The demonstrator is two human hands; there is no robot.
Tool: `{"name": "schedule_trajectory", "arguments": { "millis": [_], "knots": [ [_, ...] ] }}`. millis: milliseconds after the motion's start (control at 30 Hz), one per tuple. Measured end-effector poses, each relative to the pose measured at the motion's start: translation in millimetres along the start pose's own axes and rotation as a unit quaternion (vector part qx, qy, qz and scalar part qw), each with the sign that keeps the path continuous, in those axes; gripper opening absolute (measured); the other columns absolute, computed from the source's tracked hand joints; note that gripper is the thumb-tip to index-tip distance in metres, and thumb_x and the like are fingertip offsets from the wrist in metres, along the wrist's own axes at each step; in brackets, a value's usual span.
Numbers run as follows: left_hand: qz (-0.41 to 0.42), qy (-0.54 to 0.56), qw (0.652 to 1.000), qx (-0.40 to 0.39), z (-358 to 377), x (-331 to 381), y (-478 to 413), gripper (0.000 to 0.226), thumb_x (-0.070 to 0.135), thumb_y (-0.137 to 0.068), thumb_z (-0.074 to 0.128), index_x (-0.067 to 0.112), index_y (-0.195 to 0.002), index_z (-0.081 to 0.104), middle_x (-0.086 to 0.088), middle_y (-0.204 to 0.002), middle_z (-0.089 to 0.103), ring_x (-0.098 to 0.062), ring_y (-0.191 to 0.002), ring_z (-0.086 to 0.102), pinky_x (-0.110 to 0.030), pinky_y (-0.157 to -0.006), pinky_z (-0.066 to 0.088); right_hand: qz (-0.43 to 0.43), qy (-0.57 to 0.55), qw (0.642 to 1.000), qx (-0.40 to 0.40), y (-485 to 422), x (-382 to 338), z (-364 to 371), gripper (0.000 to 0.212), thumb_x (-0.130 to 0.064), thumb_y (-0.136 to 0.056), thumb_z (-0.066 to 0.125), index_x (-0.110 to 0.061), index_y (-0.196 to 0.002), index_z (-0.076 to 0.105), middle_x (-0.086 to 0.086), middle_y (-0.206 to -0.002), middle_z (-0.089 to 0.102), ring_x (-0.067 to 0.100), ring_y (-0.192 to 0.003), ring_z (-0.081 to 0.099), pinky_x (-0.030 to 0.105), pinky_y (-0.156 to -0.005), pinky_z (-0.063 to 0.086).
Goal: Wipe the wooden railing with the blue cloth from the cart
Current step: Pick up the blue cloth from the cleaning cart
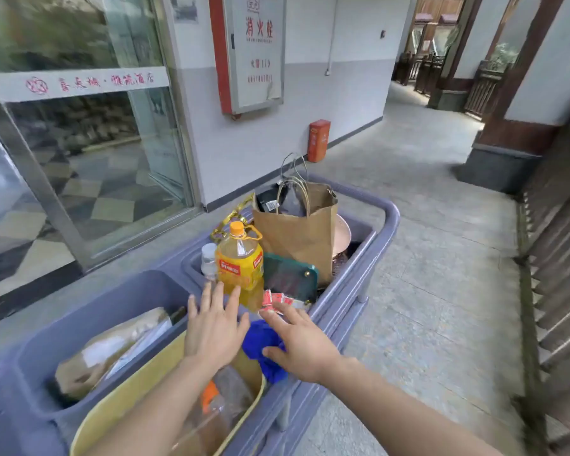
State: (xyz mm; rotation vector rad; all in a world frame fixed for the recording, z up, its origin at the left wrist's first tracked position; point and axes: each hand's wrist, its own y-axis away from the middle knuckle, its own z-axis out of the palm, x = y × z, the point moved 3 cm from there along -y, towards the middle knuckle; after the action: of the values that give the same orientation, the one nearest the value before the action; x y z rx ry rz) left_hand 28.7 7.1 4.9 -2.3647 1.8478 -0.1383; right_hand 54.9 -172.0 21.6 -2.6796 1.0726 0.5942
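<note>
While your right hand (301, 348) settles onto the blue cloth (264, 345), its thumb presses the crumpled fabric from the near side and its fingers spread loosely over the far side, not closed around it; the cloth is touched, not yet lifted. Your left hand (214, 330) hovers just beside it, flat and wide open, palm down, fingers fanned and gripping nothing, its fingertips near the base of the orange-capped oil bottle (239, 261).

The cloth lies bunched in the grey cart (369, 258), between your two hands, against the cart's right-hand wall. Crumpled as it is, its longer run goes from the far left toward you and to the right, ending in a tail near your right wrist.

Both your forearms reach forward from the lower edge of the view, the left one rising over a yellow-rimmed tub (135, 390), the right one angling in from the lower right across the cart's rim.

Beyond the bottle stand a small clear bottle (208, 258), a dark green pouch (290, 274) and a brown paper bag (300, 232) with cord handles. Red-and-white sachets (277, 299) lie just past your right fingertips. The wooden railing (553, 245) runs along the walkway's right edge, well apart from the cart.
</note>
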Motion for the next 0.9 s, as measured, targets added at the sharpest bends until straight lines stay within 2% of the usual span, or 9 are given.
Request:
{"name": "schedule_trajectory", "arguments": {
  "millis": [133,167,233,333,467,733,900],
  "knots": [
    [-0.006,0.003,1.000,-0.016,17,-3,-6,0.051,0.044,-0.101,0.050,0.019,-0.146,0.053,-0.017,-0.151,0.050,-0.040,-0.144,0.039,-0.064,-0.114,0.033,-0.010,0.038,0.999,-0.035,-2,3,32,0.075,-0.054,-0.084,0.056,-0.043,-0.146,0.014,0.006,-0.160,0.012,0.031,-0.139,0.022,0.043,-0.113,0.026],
    [-0.004,0.006,1.000,-0.019,22,-4,-8,0.048,0.043,-0.102,0.044,0.019,-0.141,0.058,-0.017,-0.148,0.054,-0.040,-0.141,0.043,-0.064,-0.114,0.033,-0.011,0.049,0.998,-0.030,-3,6,37,0.073,-0.054,-0.084,0.054,-0.044,-0.146,0.015,0.006,-0.159,0.015,0.031,-0.137,0.026,0.045,-0.111,0.029],
    [0.002,0.004,0.999,-0.035,27,-5,-7,0.057,0.043,-0.097,0.029,0.019,-0.133,0.066,-0.016,-0.140,0.061,-0.040,-0.134,0.052,-0.064,-0.113,0.035,-0.011,0.072,0.997,0.004,-2,9,41,0.064,-0.051,-0.084,0.050,-0.042,-0.142,0.024,0.006,-0.153,0.029,0.034,-0.126,0.039,0.047,-0.100,0.038],
    [0.008,-0.006,1.000,-0.016,35,-7,-2,0.061,0.042,-0.094,0.024,0.021,-0.135,0.064,-0.015,-0.139,0.062,-0.038,-0.129,0.056,-0.063,-0.117,0.030,-0.015,0.084,0.995,0.050,-2,10,45,0.054,-0.045,-0.078,0.047,-0.034,-0.130,0.040,0.003,-0.136,0.046,0.033,-0.105,0.049,0.045,-0.087,0.044],
    [-0.001,-0.011,1.000,-0.020,43,-9,-6,0.060,0.047,-0.095,0.025,0.025,-0.139,0.059,-0.012,-0.142,0.059,-0.033,-0.127,0.057,-0.061,-0.120,0.024,-0.023,0.055,0.996,0.066,-9,13,45,0.046,-0.038,-0.075,0.050,-0.030,-0.120,0.047,0.001,-0.119,0.051,0.027,-0.093,0.043,0.041,-0.084,0.045],
    [-0.001,-0.020,1.000,-0.023,47,-9,-7,0.061,0.054,-0.094,0.025,0.027,-0.140,0.055,-0.011,-0.146,0.055,-0.032,-0.128,0.055,-0.060,-0.121,0.019,-0.003,0.022,0.995,0.101,2,33,18,0.046,-0.033,-0.068,0.053,-0.030,-0.114,0.051,0.000,-0.108,0.052,0.025,-0.085,0.044,0.033,-0.080,0.045],
    [-0.013,-0.011,0.999,-0.029,37,-3,-11,0.063,0.053,-0.092,0.027,0.024,-0.141,0.055,-0.011,-0.146,0.055,-0.032,-0.132,0.052,-0.063,-0.120,0.020,0.028,0.017,0.992,0.119,9,42,0,0.047,-0.030,-0.068,0.056,-0.031,-0.115,0.053,0.001,-0.104,0.051,0.025,-0.084,0.044,0.035,-0.079,0.045]
  ]
}}
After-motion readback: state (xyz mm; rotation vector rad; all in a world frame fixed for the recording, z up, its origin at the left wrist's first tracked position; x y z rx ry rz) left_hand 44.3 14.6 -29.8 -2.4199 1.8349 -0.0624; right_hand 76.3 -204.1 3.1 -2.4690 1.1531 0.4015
